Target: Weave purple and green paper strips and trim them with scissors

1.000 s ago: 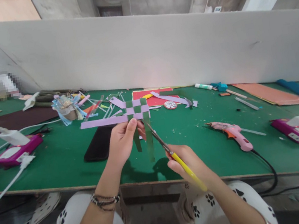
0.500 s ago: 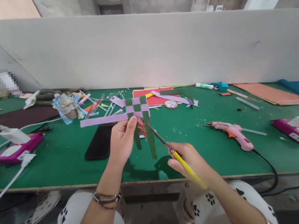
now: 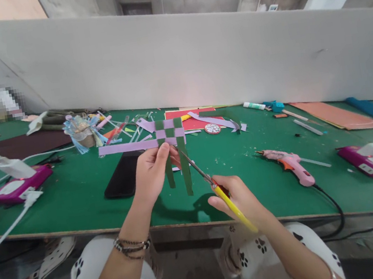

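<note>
My left hand (image 3: pixel 151 171) pinches a small woven piece of purple and green paper strips (image 3: pixel 170 132) by its lower edge, above the table. One long purple strip (image 3: pixel 127 147) sticks out to the left, and two green strips (image 3: pixel 186 172) hang down. In my right hand (image 3: pixel 235 193) is a pair of scissors (image 3: pixel 230 203) with yellow handles. Their blades (image 3: pixel 196 166) point up and left, with the tips at the right-hand green strip near the weave. Whether the blades are parted around the strip I cannot tell.
A black phone (image 3: pixel 122 178) lies behind my left hand. Paper scraps and a red sheet (image 3: pixel 191 122) are farther back. A pink glue gun (image 3: pixel 291 165) and a purple power strip (image 3: pixel 368 160) lie right, another power strip (image 3: pixel 20 184) left. A tasselled pot (image 3: pixel 84 136) stands at back left.
Both hands keep nearly the same pose on the woven piece and the scissors. The whole view has shifted slightly; the scissor tips remain at the right green strip.
</note>
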Available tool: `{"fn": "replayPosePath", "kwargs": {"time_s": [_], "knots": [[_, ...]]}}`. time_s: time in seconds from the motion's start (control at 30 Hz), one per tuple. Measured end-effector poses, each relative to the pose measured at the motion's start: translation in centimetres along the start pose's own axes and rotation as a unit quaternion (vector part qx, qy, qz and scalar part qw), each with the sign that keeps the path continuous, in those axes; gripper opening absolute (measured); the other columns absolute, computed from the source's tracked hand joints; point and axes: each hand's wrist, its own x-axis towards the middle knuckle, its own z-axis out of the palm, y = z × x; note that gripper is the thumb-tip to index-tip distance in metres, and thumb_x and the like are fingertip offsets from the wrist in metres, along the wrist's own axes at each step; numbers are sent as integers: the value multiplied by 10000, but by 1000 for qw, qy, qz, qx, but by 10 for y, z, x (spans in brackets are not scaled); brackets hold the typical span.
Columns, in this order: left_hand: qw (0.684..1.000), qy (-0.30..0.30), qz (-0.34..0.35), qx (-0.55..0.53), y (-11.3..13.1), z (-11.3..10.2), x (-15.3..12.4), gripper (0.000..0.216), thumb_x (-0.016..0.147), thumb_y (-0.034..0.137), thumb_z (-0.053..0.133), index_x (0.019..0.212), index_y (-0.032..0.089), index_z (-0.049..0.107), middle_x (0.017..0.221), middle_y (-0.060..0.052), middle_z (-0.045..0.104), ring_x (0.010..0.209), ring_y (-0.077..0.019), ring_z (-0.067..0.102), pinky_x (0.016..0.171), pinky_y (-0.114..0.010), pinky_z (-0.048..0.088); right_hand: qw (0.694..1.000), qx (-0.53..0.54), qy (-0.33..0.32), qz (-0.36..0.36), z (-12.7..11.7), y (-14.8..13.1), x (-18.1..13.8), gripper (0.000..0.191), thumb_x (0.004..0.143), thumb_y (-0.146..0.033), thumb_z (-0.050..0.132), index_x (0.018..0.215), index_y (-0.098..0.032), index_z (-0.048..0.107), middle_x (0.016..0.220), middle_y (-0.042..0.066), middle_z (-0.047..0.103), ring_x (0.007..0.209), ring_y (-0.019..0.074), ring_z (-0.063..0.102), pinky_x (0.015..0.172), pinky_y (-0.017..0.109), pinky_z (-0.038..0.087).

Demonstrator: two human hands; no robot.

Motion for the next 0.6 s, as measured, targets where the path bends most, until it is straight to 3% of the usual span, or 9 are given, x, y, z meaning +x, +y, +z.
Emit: {"fn": "replayPosePath", "kwargs": {"time_s": [0.13, 0.4, 0.6], "knots": [[1000, 2, 1, -4, -1, 0, 1, 473, 690, 598, 562, 503, 164, 576, 396, 17, 499, 293, -55, 303, 287, -209, 240, 1000, 9, 3, 5, 0, -1, 1, 586, 692, -768, 356, 557, -205, 269, 521, -65, 240, 502, 82, 174, 453, 220, 150], [1000, 6, -15, -10, -6, 2, 2, 436, 710, 555, 565, 523, 163, 591, 476, -8, 593, 370, -98, 487, 419, -224, 440, 999, 34, -5, 28, 2, 3, 3, 594, 664, -766, 405, 541, -202, 269, 517, -68, 224, 506, 77, 171, 443, 215, 137], [999, -7, -36, -26, -16, 3, 5, 386, 731, 503, 571, 538, 170, 590, 496, -13, 616, 392, -122, 548, 462, -241, 482, 997, 46, -13, 62, 4, 7, 7, 593, 644, -754, 445, 515, -203, 268, 499, -68, 202, 497, 74, 168, 442, 220, 118]]}}
